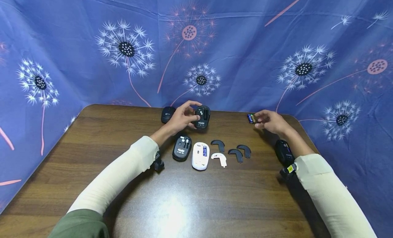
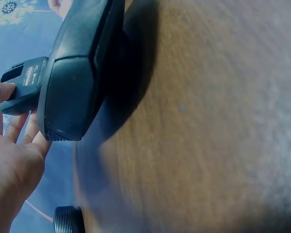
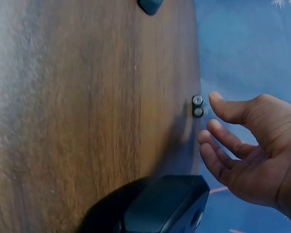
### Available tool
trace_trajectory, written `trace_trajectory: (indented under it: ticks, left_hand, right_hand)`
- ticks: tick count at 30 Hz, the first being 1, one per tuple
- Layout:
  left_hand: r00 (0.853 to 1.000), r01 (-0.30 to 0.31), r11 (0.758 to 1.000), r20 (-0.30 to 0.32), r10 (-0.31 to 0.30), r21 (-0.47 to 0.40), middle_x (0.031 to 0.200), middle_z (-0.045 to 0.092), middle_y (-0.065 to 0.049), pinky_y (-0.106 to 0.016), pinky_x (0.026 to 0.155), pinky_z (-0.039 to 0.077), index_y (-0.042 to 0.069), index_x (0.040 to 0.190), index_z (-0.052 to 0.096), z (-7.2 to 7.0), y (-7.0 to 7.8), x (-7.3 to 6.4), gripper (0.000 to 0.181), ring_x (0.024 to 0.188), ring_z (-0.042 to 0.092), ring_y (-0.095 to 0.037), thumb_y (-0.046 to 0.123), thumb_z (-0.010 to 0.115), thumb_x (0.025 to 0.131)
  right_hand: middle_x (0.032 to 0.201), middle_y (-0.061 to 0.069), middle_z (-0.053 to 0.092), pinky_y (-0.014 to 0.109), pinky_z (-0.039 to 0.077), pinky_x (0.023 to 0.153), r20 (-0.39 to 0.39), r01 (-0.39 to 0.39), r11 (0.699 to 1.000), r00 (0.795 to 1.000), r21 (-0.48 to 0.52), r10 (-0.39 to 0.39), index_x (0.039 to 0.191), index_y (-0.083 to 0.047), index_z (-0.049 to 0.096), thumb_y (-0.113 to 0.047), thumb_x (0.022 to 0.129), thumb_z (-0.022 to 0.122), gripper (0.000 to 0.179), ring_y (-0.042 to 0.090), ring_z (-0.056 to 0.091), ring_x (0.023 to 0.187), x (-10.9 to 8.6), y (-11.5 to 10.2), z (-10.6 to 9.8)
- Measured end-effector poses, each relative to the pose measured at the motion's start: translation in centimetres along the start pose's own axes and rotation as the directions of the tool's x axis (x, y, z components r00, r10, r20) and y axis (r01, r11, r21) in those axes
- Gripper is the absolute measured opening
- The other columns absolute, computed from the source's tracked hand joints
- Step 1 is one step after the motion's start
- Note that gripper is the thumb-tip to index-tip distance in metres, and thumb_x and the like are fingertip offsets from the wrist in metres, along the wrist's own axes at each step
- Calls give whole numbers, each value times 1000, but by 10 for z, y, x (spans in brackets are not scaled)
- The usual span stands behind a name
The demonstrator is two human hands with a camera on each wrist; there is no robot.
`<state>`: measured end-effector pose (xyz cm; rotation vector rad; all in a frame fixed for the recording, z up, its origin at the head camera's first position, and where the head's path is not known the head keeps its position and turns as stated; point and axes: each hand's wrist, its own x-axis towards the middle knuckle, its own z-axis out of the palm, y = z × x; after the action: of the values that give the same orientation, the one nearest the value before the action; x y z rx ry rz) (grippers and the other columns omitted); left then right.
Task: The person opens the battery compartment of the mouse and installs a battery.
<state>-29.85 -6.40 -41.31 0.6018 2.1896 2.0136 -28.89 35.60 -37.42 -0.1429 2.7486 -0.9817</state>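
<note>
My left hand [image 1: 183, 117] grips a black computer mouse [image 1: 202, 117] near the back edge of the table, thumb across its underside. That underside faces me, and its battery slot appears dark and uncovered. In the left wrist view the held mouse [image 2: 26, 82] is partly hidden behind a nearer black mouse [image 2: 72, 97]. At the back right, my right hand [image 1: 270, 122] hovers beside small batteries [image 1: 251, 119], thumb and fingers spread. The right wrist view shows two battery ends [image 3: 198, 106] lying side by side, with a gap between them and the fingertips.
A black mouse [image 1: 182, 148] with batteries inside and a white mouse [image 1: 201, 156] lie underside up. Beside them are curved covers: three black [image 1: 218, 145] and one white [image 1: 219, 159]. Another black mouse [image 1: 167, 114] sits behind my left hand, another [image 1: 284, 153] by my right wrist.
</note>
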Motion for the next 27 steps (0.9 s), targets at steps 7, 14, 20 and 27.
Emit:
trace_trajectory:
  ticks: [7, 14, 20, 27]
  left_hand:
    - [1000, -4, 1000, -2, 4, -1, 113, 66, -15, -50, 75, 76, 14, 152, 64, 0, 1, 0, 54, 93, 73, -21, -2, 76, 102]
    - [1000, -5, 1000, 1, 5, 15, 113, 67, -16, -56, 78, 75, 15, 153, 64, 0, 1, 0, 53, 94, 73, -21, -1, 76, 103]
    - [1000, -8, 1000, 7, 8, 13, 113, 68, -16, -54, 78, 75, 14, 153, 64, 1, 2, 0, 54, 94, 73, -20, -2, 76, 103]
    - [1000, -17, 999, 3, 17, 37, 112, 68, -16, -60, 79, 74, 14, 152, 65, 0, 3, -2, 53, 93, 72, -21, -1, 77, 102]
  right_hand:
    - [152, 37, 55, 36, 61, 94, 65, -9, 1000, 998, 19, 8, 169, 2, 42, -7, 108, 75, 70, 47, 58, 136, 13, 16, -8]
    - [152, 38, 54, 34, 61, 98, 143, 5, 1000, 990, -11, -3, 173, 2, 35, -9, 107, 77, 78, 51, 56, 142, 27, 26, -18]
    - [140, 35, 60, 38, 58, 100, 115, 8, 997, 993, -76, 0, 169, 2, 42, -13, 106, 80, 76, 46, 59, 132, 36, 30, -15]
    - [143, 37, 55, 53, 55, 108, 135, 9, 997, 991, -79, 2, 171, 3, 38, -8, 108, 75, 73, 47, 55, 130, 39, 29, -13]
